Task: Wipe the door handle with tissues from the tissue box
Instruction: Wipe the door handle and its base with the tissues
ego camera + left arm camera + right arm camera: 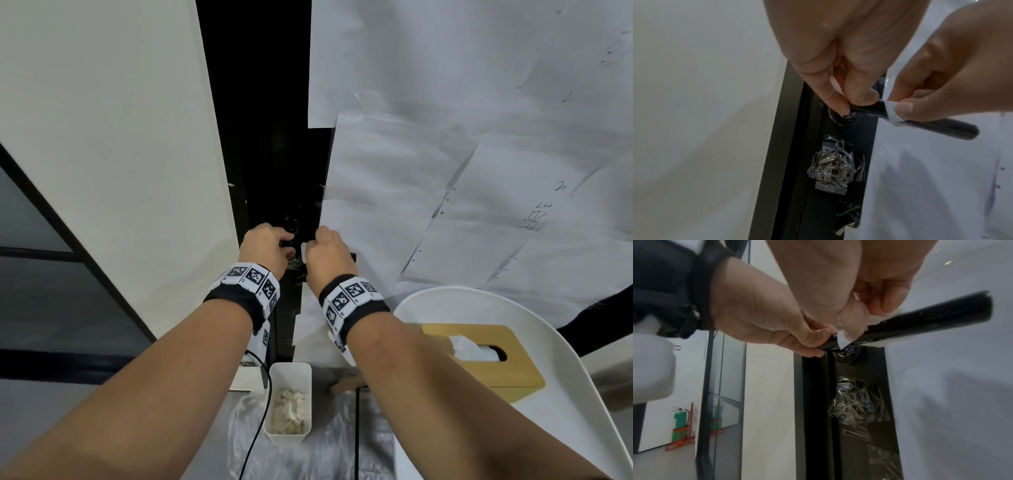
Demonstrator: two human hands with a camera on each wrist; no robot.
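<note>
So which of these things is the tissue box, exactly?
Start at the curved white plastic chair at lower right, beside the paper-covered door. On its seat sits the tan wooden tissue box. Unlike the white plastic bin of crumpled tissues on the floor, a clean tissue rises from its slot.

Both forearms reach forward; the left hand (265, 248) and right hand (327, 253) sit side by side, fingers curled in a pinching grip.
</note>
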